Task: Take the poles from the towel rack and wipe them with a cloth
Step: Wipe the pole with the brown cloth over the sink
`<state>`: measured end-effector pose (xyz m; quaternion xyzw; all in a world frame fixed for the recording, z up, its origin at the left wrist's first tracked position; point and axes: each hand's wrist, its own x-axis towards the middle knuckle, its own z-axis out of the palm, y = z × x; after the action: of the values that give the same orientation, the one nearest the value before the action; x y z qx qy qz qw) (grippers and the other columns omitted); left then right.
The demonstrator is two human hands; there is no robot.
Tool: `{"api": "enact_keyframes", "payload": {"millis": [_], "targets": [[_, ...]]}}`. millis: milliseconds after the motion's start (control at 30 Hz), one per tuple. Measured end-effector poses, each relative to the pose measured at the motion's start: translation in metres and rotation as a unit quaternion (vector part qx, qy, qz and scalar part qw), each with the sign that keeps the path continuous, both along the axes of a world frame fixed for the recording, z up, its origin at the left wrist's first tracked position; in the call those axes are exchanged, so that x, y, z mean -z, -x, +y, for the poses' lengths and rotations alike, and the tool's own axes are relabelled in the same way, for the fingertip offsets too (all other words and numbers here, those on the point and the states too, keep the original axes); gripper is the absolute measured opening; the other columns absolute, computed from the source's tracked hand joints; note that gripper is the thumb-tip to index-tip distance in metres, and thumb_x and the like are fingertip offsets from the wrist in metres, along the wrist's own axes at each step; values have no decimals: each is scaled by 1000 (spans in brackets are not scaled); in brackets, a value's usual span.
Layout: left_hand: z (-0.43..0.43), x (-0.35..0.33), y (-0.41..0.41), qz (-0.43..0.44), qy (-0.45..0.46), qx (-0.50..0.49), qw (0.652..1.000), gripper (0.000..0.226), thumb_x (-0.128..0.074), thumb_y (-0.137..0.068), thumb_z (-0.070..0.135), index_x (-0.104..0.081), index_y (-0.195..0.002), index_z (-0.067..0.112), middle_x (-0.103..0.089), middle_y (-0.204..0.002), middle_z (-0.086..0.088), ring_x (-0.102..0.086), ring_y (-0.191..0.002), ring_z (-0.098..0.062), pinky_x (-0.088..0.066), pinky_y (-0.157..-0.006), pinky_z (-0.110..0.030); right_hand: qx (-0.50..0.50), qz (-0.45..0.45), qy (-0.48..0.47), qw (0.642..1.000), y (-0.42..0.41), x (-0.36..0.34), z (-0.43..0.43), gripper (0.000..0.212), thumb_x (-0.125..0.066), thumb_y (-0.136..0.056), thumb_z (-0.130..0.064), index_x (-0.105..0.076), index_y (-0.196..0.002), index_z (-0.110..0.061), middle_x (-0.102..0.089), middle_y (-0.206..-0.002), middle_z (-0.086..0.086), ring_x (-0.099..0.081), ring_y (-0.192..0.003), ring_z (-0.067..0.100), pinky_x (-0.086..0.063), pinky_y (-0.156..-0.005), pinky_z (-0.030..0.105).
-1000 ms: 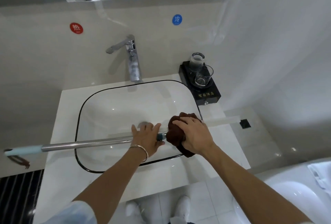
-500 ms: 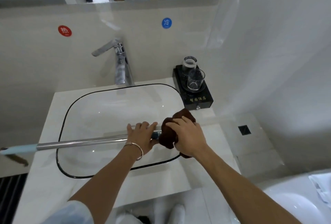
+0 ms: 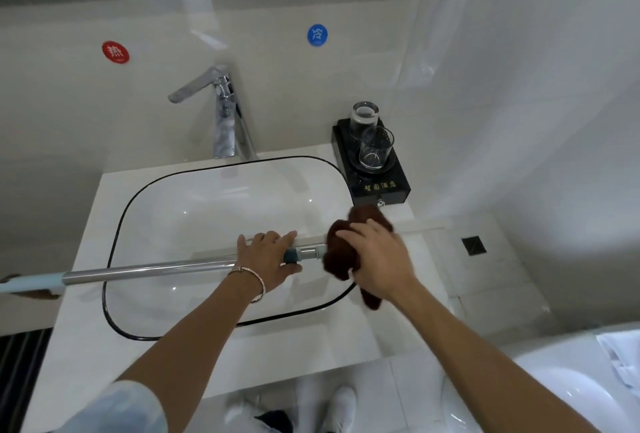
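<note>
**While one hand steadies, the other wipes**

As the pole [image 3: 149, 270] lies across the sink [image 3: 114, 242], the left hand [image 3: 268, 259] clasps it by the blue collar [image 3: 290, 255] and the right hand [image 3: 375, 261] squeezes a brown cloth [image 3: 341, 252] round its right end. Looks like mid-wipe. Next it probably needs the cloth slid left along the bare metal, so the left hand must shift.

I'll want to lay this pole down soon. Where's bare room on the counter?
Bare: the counter strip between the sink and the front edge. Crowded: back right, where the black tray holds two glasses; the faucet stands behind the sink.
</note>
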<state>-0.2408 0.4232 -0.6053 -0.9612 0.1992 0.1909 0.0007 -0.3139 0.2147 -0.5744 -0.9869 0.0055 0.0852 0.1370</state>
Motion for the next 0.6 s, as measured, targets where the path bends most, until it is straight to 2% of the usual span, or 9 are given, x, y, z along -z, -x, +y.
{"api": "enact_keyframes", "payload": {"millis": [100, 167, 267, 333, 400, 433, 500, 567, 600], "targets": [[-1, -1, -1, 3, -5, 1, 1000, 66, -46, -88, 60, -22, -145, 36, -42, -138, 3, -37, -129, -24, -17, -111, -53, 119, -31, 22, 992, 1, 3, -61, 57, -65, -71, -23, -54, -125, -37, -55, -130, -10, -43, -125, 22, -41, -99, 46], [-1, -1, -1, 2, -6, 1, 1000, 66, -45, -88, 60, -21, -145, 36, -41, -139, 3, -36, -129, -23, -17, -111, -53, 155, -50, 20, 987, -2, 7, -71, 53, -67, -70, -24, -57, -120, -35, -59, -122, -10, -48, -119, 24, -45, -93, 47], [-1, 0, 0, 3, -7, 2, 1000, 66, -45, -88, 59, -21, -145, 36, -41, -138, 3, -36, -129, -23, -18, -110, -52, 67, -78, -13, 995, 0, 17, -24, 60, -71, -66, -20, -59, -124, -30, -59, -128, -3, -47, -125, 31, -44, -97, 48], [-1, 0, 0, 1, -13, 3, 1000, 66, -45, -88, 59, -20, -145, 36, -42, -138, 3, -36, -129, -23, -19, -110, -52, 0, -66, -32, 997, 8, 20, 5, 65, -70, -70, -19, -53, -132, -29, -51, -139, -3, -36, -136, 29, -34, -107, 48], [0, 0, -1, 2, -16, 5, 1000, 67, -45, -88, 59, -19, -146, 36, -41, -139, 3, -36, -129, -23, -19, -111, -52, -23, -44, -35, 998, 7, 18, -9, 68, -67, -71, -18, -50, -136, -31, -47, -142, -6, -32, -140, 26, -30, -110, 46], [1, 0, -2, 5, -15, 7, 1000, 67, -44, -89, 59, -19, -146, 36, -41, -139, 3, -36, -129, -23, -18, -111, -52, -13, -49, -25, 998, 5, 18, -28, 68, -66, -68, -17, -52, -133, -31, -50, -140, -6, -36, -137, 27, -34, -108, 46], [1, -1, -2, 9, -14, 11, 1000, 67, -44, -89, 60, -19, -146, 35, -41, -139, 3, -35, -130, -23, -17, -111, -52, 66, -63, -1, 996, 4, 16, -73, 64, -65, -62, -16, -59, -124, -32, -58, -128, -6, -48, -125, 27, -44, -97, 46], [0, -2, -2, 9, -11, 11, 1000, 67, -45, -88, 59, -20, -146, 35, -42, -138, 3, -36, -129, -23, -17, -112, -52, 157, -64, 22, 985, 4, 12, -104, 58, -66, -64, -15, -60, -119, -32, -61, -122, -7, -51, -117, 25, -47, -90, 46], [-1, -2, -1, 9, -8, 10, 1000, 67, -45, -88, 59, -21, -146, 34, -42, -138, 3, -36, -129, -23, -18, -111, -52, 169, -65, 30, 983, 4, 11, -104, 56, -67, -65, -17, -60, -118, -32, -61, -120, -7, -51, -115, 25, -47, -89, 46]]}}
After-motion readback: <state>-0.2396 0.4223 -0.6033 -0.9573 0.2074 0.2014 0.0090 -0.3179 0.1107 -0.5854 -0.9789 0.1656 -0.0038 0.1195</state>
